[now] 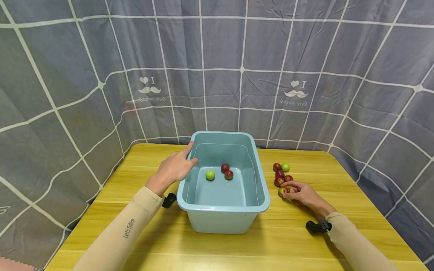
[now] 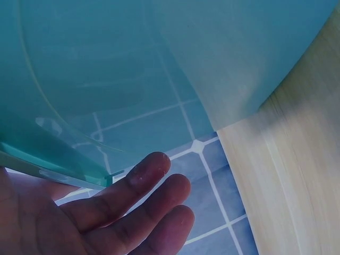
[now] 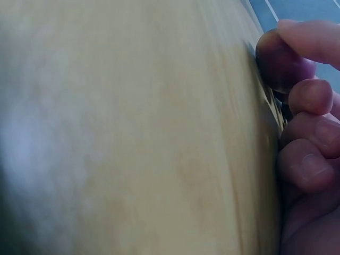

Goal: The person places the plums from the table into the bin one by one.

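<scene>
A light blue plastic tub [image 1: 222, 220] stands on the wooden table, with two dark red plums [image 1: 228, 174] and a green round fruit [image 1: 210, 175] on its floor. My left hand [image 1: 174, 166] holds the tub's left rim, thumb over the inside and fingers outside. In the left wrist view the fingers [image 2: 154, 199] stretch beneath the rim; the thumb is mostly hidden. To the right of the tub, my right hand [image 1: 303, 194] pinches a greenish-red plum [image 1: 282, 192] at the tabletop. In the right wrist view that plum [image 3: 281, 61] looks dark, between thumb and finger.
Beyond the right hand, several red plums [image 1: 279, 174] and a green fruit [image 1: 285, 167] lie in a cluster on the table [image 1: 152, 241]. A grey curtain [image 1: 220, 45] with white grid lines hangs behind the table and along both sides.
</scene>
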A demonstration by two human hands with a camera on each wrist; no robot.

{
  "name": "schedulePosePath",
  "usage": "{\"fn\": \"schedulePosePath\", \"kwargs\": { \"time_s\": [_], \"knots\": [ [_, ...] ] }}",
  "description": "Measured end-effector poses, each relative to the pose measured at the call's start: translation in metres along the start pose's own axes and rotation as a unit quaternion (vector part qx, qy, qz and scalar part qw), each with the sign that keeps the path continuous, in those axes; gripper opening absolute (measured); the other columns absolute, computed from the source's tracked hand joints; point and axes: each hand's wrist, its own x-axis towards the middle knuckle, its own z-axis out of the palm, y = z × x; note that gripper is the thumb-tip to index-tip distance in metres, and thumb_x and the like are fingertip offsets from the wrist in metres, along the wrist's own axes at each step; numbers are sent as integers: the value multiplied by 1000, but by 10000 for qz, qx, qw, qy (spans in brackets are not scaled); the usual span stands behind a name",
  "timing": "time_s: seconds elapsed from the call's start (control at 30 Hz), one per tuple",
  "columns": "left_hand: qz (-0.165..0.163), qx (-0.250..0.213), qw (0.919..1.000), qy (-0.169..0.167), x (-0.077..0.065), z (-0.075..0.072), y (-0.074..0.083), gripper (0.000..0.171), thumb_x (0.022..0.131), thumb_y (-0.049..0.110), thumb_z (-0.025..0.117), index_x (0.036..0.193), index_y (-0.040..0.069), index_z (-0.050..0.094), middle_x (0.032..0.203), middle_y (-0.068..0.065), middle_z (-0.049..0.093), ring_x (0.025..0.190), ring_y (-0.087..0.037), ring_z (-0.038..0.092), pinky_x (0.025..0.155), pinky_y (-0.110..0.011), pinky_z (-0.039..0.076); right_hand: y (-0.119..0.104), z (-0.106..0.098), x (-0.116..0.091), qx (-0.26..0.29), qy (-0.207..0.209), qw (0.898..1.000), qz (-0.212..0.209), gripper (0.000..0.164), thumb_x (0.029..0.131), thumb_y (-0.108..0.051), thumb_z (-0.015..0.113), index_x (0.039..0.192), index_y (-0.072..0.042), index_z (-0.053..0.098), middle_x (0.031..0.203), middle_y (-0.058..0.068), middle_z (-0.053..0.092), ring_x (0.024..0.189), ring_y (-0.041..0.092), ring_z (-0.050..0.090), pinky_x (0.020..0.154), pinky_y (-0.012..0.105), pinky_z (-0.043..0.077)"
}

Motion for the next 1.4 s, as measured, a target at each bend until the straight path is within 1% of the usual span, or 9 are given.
{"fn": "schedulePosePath", "kwargs": {
  "time_s": [0.17,0.33,0.47,0.67,0.83,0.97,1.07,1.27,1.4],
  "knots": [
    [-14,8,10000,-29,0,0,0,75,98,51,39,164,28,10,140,-16,59,92,-27,63,62,-37,44,-1,1,0,-35,-17,10000,17,48,90,-22,76,128,4,61,69,1,47,56,10,40,52,25,31],
    [2,5,10000,-36,0,0,0,75,99,51,39,164,28,10,144,-16,57,96,-28,63,62,-37,44,0,1,0,-76,72,9999,26,47,90,-22,76,126,5,61,69,-1,46,59,10,41,57,25,32],
    [13,-9,10000,-20,-1,0,0,75,99,51,39,164,28,10,140,-15,59,96,-28,63,62,-37,44,1,0,1,-135,132,9998,78,46,90,-23,76,124,4,62,69,-1,46,60,10,42,58,25,33],
    [-22,-32,10000,-45,-1,0,-1,75,99,51,39,164,29,9,141,-15,58,94,-28,62,62,-37,44,2,0,2,-193,182,9996,131,46,88,-25,78,121,4,64,68,-2,47,59,9,42,57,25,32],
    [-7,-19,10000,-41,0,1,0,75,99,51,39,164,29,9,132,-15,63,89,-26,63,60,-37,44,3,-2,2,-87,184,9996,216,48,89,-25,78,122,6,63,66,-5,45,53,8,37,50,24,29],
    [5,8,10000,-37,0,2,-1,75,99,51,39,164,29,9,139,-15,60,93,-27,63,61,-37,44,1,-4,2,-67,189,9992,337,49,88,-26,78,122,5,63,65,-6,43,49,7,35,47,22,29],
    [20,16,10000,-18,0,2,-1,75,99,52,39,164,29,10,146,-15,55,98,-29,63,62,-37,44,-1,-5,1,-92,141,9994,286,47,89,-25,78,122,6,63,65,-6,42,49,7,34,46,23,30],
    [28,36,10000,13,1,2,-2,75,99,52,39,164,29,11,148,-15,54,106,-31,63,64,-38,45,-10,-6,-2,-236,-11,9994,260,45,89,-28,77,121,2,65,65,-5,39,52,8,35,47,24,28],
    [25,20,10000,21,0,2,-2,74,99,52,39,164,29,12,148,-15,54,106,-31,63,65,-38,45,-19,-6,-2,-399,-54,9988,280,46,90,-32,76,123,-1,66,66,-4,38,54,9,36,48,24,29]
  ]
}}
